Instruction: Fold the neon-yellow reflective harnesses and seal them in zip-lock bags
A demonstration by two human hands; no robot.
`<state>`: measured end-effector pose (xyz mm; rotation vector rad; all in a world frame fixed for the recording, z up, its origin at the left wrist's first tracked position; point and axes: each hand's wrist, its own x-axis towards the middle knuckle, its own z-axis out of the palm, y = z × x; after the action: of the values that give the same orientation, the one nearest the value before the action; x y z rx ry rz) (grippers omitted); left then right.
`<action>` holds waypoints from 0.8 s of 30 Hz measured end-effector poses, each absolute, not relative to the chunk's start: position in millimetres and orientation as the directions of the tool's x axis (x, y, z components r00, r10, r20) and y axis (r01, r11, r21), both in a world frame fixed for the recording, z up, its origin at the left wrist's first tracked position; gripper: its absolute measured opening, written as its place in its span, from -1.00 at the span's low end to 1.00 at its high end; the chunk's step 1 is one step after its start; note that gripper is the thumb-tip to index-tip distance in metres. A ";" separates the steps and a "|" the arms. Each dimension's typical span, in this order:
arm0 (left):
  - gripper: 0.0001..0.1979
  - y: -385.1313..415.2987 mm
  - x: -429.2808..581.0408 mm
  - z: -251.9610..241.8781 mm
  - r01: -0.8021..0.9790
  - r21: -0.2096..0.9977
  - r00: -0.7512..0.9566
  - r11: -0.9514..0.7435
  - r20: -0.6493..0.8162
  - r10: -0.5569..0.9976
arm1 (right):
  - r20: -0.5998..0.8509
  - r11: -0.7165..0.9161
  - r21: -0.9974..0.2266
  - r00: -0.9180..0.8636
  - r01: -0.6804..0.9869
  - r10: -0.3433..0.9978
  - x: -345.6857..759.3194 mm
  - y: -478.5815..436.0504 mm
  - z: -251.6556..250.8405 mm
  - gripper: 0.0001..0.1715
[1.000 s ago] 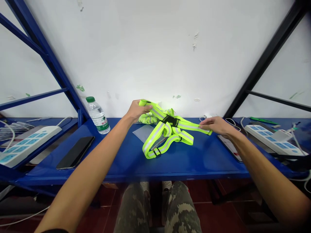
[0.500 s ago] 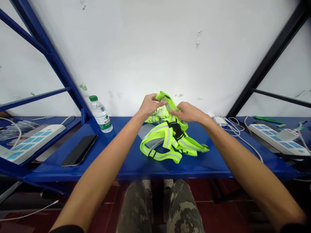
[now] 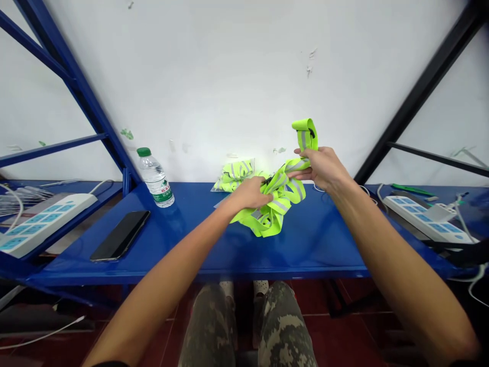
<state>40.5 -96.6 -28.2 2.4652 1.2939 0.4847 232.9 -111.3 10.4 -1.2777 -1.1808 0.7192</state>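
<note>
A tangle of neon-yellow reflective straps (image 3: 280, 204) with grey stripes, which looks like a reflective vest, is stretched between my hands above the blue table (image 3: 305, 255). My left hand (image 3: 252, 192) is closed on the bunched part at the middle. Higher and to the right, my right hand (image 3: 319, 165) pinches a strap whose looped end sticks up above the fingers. Behind my left hand lies a clear plastic bag (image 3: 237, 173) with more yellow strap material inside, against the wall. The straps partly hide a clear sheet under them.
At the left stand a water bottle (image 3: 156, 178) with a green cap and, nearer, a black phone (image 3: 120, 235). White power strips lie on the left (image 3: 48, 219) and right (image 3: 428, 219) shelves. Blue (image 3: 91, 112) and black (image 3: 416, 92) frame posts rise at both sides.
My right hand has moved right, drawing a strap up and out. My left hand has come down onto the bunched straps, which have lifted and gathered, uncovering the bag behind.
</note>
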 end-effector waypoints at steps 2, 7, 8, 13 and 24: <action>-0.49 -89.9 29.6 -17.6 0.746 0.375 0.576 -0.551 0.053 0.816 | 0.175 0.103 -0.973 0.369 0.207 0.913 243.7 -116.8 10.8 -0.80; -0.34 -81.8 6.9 15.0 0.742 0.294 0.660 -0.602 -0.162 0.734 | 0.166 0.114 -0.983 0.422 0.146 0.891 268.1 -118.4 0.7 -0.88; -0.31 -81.2 4.3 21.5 0.733 0.284 0.675 -0.618 -0.188 0.714 | 0.161 0.127 -0.986 0.418 0.109 0.894 271.3 -118.9 -0.8 -0.88; -0.37 -78.0 -4.7 45.8 0.686 0.220 0.726 -0.694 -0.281 0.628 | 0.111 0.152 -0.987 0.455 -0.055 0.883 284.0 -128.9 0.0 -0.91; -0.64 -40.5 4.5 97.3 0.949 0.132 0.137 -0.285 0.644 0.753 | 0.315 0.467 -0.873 0.567 -0.140 0.761 280.3 -106.6 58.9 -0.82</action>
<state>4.5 -40.5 97.3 2.5806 2.0190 1.0995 280.3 -106.6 58.9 -0.9242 -0.7863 0.6285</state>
